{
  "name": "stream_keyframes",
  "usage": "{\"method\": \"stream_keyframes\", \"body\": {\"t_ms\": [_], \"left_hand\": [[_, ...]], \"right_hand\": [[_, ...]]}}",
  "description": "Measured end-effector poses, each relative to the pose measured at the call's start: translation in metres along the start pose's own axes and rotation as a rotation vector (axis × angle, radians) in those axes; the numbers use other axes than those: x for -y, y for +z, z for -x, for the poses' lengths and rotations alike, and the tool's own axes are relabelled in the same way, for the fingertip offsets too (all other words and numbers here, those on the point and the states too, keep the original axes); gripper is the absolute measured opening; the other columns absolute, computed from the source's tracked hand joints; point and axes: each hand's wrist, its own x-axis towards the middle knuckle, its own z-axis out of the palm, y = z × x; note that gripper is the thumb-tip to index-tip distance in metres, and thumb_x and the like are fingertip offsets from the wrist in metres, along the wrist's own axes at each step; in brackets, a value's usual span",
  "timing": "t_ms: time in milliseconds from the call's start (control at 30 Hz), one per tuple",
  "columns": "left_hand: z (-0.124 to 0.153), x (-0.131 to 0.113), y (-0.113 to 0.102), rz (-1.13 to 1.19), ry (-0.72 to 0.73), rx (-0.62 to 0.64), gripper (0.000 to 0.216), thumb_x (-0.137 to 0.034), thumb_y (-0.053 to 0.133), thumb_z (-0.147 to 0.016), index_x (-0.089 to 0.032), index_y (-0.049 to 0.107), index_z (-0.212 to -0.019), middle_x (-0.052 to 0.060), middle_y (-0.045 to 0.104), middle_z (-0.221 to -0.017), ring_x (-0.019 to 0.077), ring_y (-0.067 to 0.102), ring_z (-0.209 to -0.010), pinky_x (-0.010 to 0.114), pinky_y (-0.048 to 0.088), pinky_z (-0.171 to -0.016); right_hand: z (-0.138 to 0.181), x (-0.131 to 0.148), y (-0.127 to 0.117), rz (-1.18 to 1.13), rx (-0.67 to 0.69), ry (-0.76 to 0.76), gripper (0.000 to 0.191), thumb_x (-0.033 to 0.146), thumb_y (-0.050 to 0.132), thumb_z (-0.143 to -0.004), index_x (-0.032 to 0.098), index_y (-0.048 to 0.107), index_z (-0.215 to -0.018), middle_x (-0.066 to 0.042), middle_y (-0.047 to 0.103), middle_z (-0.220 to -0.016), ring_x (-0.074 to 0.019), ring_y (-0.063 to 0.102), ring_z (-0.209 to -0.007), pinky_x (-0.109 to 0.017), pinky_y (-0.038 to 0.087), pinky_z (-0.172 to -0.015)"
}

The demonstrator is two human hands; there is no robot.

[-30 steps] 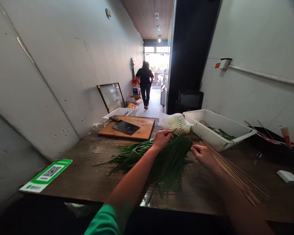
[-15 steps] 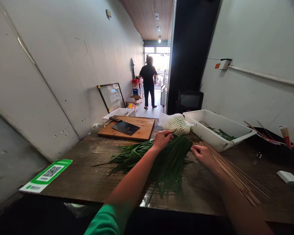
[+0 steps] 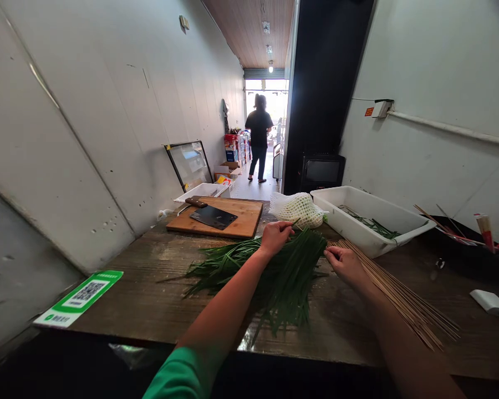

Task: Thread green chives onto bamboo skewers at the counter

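Note:
A large heap of long, flat green chives (image 3: 293, 277) lies on the dark wooden table, its leaves hanging toward the front edge. At the heap's upper end my left hand (image 3: 275, 238) is closed in a pinch, with a green chive tip sticking out past the fingers. My right hand (image 3: 346, 265) is pinched shut against the right side of the bunch; what its fingertips hold is too small to make out. Beside and partly under that wrist lies a fan of thin bamboo skewers (image 3: 399, 293).
Behind the chives are a cutting board (image 3: 249, 213) with a cleaver (image 3: 214, 216) and a net-wrapped vegetable (image 3: 297, 209). A white tub (image 3: 361, 235) holding some green strips stands at right. A QR-code card (image 3: 81, 299) lies at left. A person (image 3: 258, 136) stands in the far passage.
The person in the background has shifted slightly right and turned. My hands and the chives have hardly moved.

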Motion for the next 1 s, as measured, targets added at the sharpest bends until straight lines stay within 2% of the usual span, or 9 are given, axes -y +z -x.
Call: {"method": "stream_keyframes", "body": {"t_ms": [367, 533, 600, 733, 833, 900, 1000], "left_hand": [[0.001, 0.000, 0.000, -0.053, 0.008, -0.009, 0.025, -0.018, 0.055, -0.079, -0.014, 0.070, -0.098, 0.003, 0.072, -0.077, 0.0078, 0.059, -0.053, 0.019, 0.048, -0.056], [0.002, 0.000, 0.000, -0.090, 0.031, 0.025, 0.024, -0.019, 0.056, -0.079, -0.015, 0.071, -0.098, 0.002, 0.073, -0.078, 0.0087, 0.060, -0.055, 0.020, 0.050, -0.059], [0.004, 0.000, 0.002, -0.125, 0.070, 0.056, 0.023, -0.019, 0.056, -0.079, -0.016, 0.071, -0.096, 0.002, 0.073, -0.081, 0.0104, 0.063, -0.061, 0.022, 0.051, -0.066], [0.007, -0.001, 0.004, -0.217, 0.237, 0.163, 0.024, -0.020, 0.056, -0.079, -0.019, 0.072, -0.096, 0.003, 0.072, -0.098, 0.0149, 0.065, -0.088, 0.025, 0.048, -0.086], [0.006, -0.004, -0.003, -0.326, 0.260, 0.188, 0.028, -0.030, 0.051, -0.084, -0.019, 0.072, -0.097, 0.003, 0.073, -0.096, 0.0155, 0.065, -0.087, 0.025, 0.047, -0.083], [0.004, -0.004, -0.010, -0.464, 0.211, 0.123, 0.034, -0.035, 0.044, -0.088, -0.019, 0.072, -0.095, 0.004, 0.073, -0.091, 0.0162, 0.064, -0.084, 0.026, 0.046, -0.080], [0.001, -0.002, -0.019, -0.757, 0.131, 0.020, 0.030, -0.032, 0.046, -0.087, -0.021, 0.071, -0.098, 0.007, 0.071, -0.096, 0.0203, 0.062, -0.094, 0.032, 0.042, -0.085]], "right_hand": [[0.000, -0.001, 0.000, 0.034, 0.011, 0.012, 0.036, 0.038, 0.043, -0.081, 0.017, 0.070, -0.073, -0.003, 0.067, -0.063, -0.0170, 0.057, -0.058, -0.025, 0.039, -0.054], [0.000, -0.002, 0.001, 0.035, 0.009, 0.014, 0.036, 0.038, 0.043, -0.081, 0.017, 0.070, -0.074, -0.005, 0.069, -0.069, -0.0182, 0.060, -0.064, -0.025, 0.040, -0.057], [0.000, -0.002, 0.001, 0.029, 0.005, 0.016, 0.036, 0.038, 0.043, -0.081, 0.017, 0.070, -0.073, -0.005, 0.069, -0.069, -0.0183, 0.060, -0.065, -0.025, 0.040, -0.057], [-0.001, -0.001, 0.000, 0.021, 0.015, 0.022, 0.036, 0.038, 0.043, -0.081, 0.016, 0.069, -0.071, -0.005, 0.068, -0.066, -0.0177, 0.059, -0.062, -0.025, 0.039, -0.055], [-0.001, -0.001, 0.000, 0.022, 0.016, 0.040, 0.036, 0.039, 0.042, -0.081, 0.016, 0.069, -0.073, -0.005, 0.068, -0.067, -0.0178, 0.058, -0.062, -0.025, 0.038, -0.055], [-0.001, -0.001, 0.000, 0.016, 0.021, 0.044, 0.036, 0.039, 0.042, -0.081, 0.016, 0.069, -0.075, -0.005, 0.069, -0.070, -0.0184, 0.060, -0.065, -0.025, 0.039, -0.057], [-0.001, -0.001, 0.001, 0.018, 0.029, 0.052, 0.036, 0.039, 0.043, -0.080, 0.015, 0.069, -0.076, -0.006, 0.070, -0.073, -0.0193, 0.061, -0.069, -0.026, 0.040, -0.059]]}}
